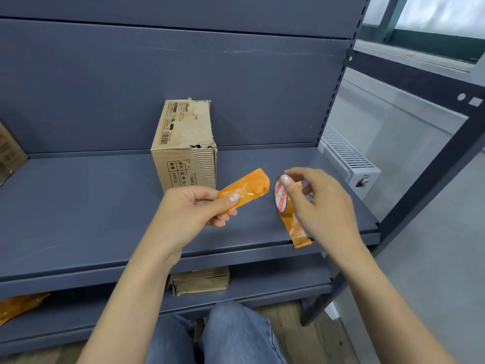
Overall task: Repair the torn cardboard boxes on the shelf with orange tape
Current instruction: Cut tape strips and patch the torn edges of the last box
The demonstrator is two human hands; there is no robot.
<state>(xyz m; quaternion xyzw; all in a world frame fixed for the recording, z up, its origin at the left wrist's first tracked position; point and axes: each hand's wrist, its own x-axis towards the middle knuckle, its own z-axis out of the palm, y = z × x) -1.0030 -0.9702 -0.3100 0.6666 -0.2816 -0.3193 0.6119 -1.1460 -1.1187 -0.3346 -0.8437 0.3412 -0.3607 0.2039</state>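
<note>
A brown cardboard box [183, 145] stands on the grey shelf [78, 206]. Its front says "24PCS" and some numbers that look like "36012", with small boxes of Chinese writing beside them. On top there is a barcode and tiny print too small to read. The top of the box is torn, and there is a dark hole at its front edge.

There are three boxes to count. The torn one is in the middle. A second box [10, 151] peeks in at the left edge, at nine o'clock from the first. A third box [200, 281], flatter and ripped at a corner, sits on the lower shelf [262, 290], at six o'clock from the first. Something orange [18, 306] lies on the lower shelf at the far left; what it is cannot be told.

There are two hands. The left hand [191, 208] pinches a loose strip of orange tape [246, 189] between thumb and fingers. The strip points toward two o'clock and sits just in front of the torn box.

The right hand [322, 198] holds one roll of orange tape [284, 197], with its fingers curled around it. The roll has red and white print that cannot be read. A tail of tape [296, 228] hangs from the roll toward six o'clock, down to the shelf's front edge. The roll is at three o'clock from the strip, close by but not touching.

Blue jeans [236, 334] show at the bottom.
</note>
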